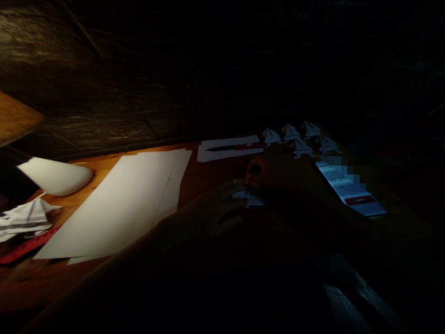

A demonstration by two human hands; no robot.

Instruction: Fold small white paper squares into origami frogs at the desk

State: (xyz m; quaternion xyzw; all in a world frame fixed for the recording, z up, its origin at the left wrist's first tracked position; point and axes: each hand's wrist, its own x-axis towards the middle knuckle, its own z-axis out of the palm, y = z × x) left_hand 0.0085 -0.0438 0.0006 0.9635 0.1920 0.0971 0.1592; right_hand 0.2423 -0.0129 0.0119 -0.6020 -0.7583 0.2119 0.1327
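Note:
A small piece of folded white paper (255,199) lies between my hands above the wooden table, dimly lit. My left hand (220,204) comes in from the lower left, its fingers closed on the paper's left side. Bent over the paper's upper right is my right hand (274,174), with thumb and forefinger curled together in a pinch on its top edge. Deep shadow hides the other fingers of the right hand and much of both forearms.
White sheets (128,199) lie to the left. Farther back, a knife with a red handle (248,145) rests on smaller papers (208,155). Several folded paper figures (290,133) stand at the back right, near a lit phone (351,188). Crumpled paper (29,215) and a red strip (29,246) are far left.

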